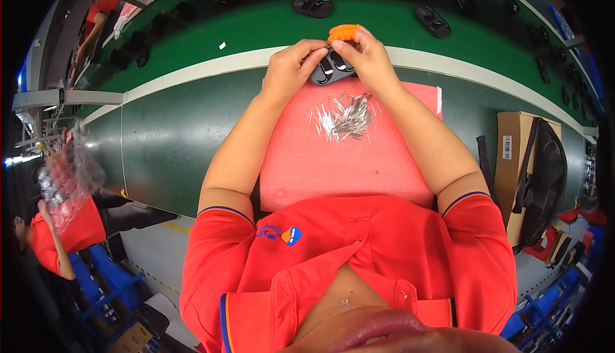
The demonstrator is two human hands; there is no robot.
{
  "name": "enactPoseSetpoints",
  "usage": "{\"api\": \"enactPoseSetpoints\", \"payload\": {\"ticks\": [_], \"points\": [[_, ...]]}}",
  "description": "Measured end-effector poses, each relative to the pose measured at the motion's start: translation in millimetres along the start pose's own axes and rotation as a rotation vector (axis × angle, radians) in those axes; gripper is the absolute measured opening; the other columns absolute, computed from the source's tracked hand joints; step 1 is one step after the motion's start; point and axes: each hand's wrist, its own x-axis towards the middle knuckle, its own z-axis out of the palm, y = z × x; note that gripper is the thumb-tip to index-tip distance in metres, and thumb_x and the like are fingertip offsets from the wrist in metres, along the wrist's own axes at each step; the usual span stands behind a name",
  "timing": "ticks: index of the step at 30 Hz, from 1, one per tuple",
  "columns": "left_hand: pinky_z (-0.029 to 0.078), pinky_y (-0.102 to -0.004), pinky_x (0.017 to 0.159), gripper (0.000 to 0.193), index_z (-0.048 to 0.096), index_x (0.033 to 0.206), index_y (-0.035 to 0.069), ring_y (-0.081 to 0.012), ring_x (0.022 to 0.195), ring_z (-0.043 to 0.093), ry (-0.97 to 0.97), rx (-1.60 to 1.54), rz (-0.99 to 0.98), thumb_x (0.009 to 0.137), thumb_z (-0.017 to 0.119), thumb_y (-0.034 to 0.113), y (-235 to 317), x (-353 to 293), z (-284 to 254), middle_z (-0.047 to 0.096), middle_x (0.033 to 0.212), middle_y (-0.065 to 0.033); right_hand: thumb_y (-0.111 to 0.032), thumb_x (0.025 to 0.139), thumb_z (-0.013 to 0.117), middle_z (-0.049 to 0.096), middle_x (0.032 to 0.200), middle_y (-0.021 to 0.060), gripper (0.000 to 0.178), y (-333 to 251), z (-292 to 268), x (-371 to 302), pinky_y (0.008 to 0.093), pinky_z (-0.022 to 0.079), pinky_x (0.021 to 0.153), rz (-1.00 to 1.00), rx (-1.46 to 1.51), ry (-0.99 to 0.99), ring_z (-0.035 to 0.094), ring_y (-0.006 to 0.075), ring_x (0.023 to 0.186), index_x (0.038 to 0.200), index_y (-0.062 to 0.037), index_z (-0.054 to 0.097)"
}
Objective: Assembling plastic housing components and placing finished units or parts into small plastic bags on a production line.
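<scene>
In front of me, both hands hold a dark grey rounded case with two glossy black parts [330, 71] over the far edge of a pink foam pad [333, 173]. My left hand [290, 68] is closed, thumb and forefinger pinched at the case's upper left edge; anything tiny between them is too small to make out. My right hand [371, 63] grips the case's upper right side, thumb on top, with orange finger covers [344, 32] on its fingertips. Below the hands, a loose pile of thin silvery pins [346, 119] lies on the pad.
Beyond a pale rail [211, 68] runs a green conveyor belt [256, 26] with several similar black cases [312, 6]. At right stands a cardboard box [509, 151] with a black mesh bag [544, 180] against it. A person in red [70, 231] with clear plastic [64, 180] is at left.
</scene>
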Motion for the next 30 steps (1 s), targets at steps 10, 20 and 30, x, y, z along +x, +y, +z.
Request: {"api": "enactPoseSetpoints", "payload": {"ticks": [10,20,30], "points": [[0.053,-0.0246,0.069,0.014,0.069,0.098,0.004,-0.0122,0.077,0.067,0.018,-0.037,0.038,0.086,0.067,0.011,-2.1,-1.4,0.3,0.071,0.088,-0.0065,-0.016,0.089,0.063,0.056,0.099,0.0033,0.021,0.5,-0.2,0.5,0.0251,0.046,0.081,0.072,0.089,0.029,0.057,0.0112,0.091,0.099,0.0028,0.063],[0.050,-0.0231,0.066,0.019,0.066,0.106,0.005,-0.0071,0.071,0.061,-0.025,-0.198,-0.080,0.087,0.065,0.007,-1.4,-1.4,-1.7,0.066,0.078,-0.0035,-0.017,0.089,0.064,0.062,0.097,0.0037,0.028,-6.6,9.5,-2.5,0.0232,0.046,0.080,0.174,0.178,0.022,0.057,0.0093,0.088,0.111,-0.0008,0.061],[0.043,-0.0207,0.061,0.015,0.061,0.104,0.006,-0.0050,0.067,0.053,0.443,0.041,-0.266,0.091,0.060,0.013,-83.2,28.2,-47.3,0.062,0.074,-0.0005,-0.013,0.086,0.065,0.053,0.095,0.0045,0.022,-24.9,-8.7,-8.6,0.0254,0.046,0.074,0.142,-0.400,-0.345,0.055,0.0080,0.082,0.104,-0.0019,0.060]]}}
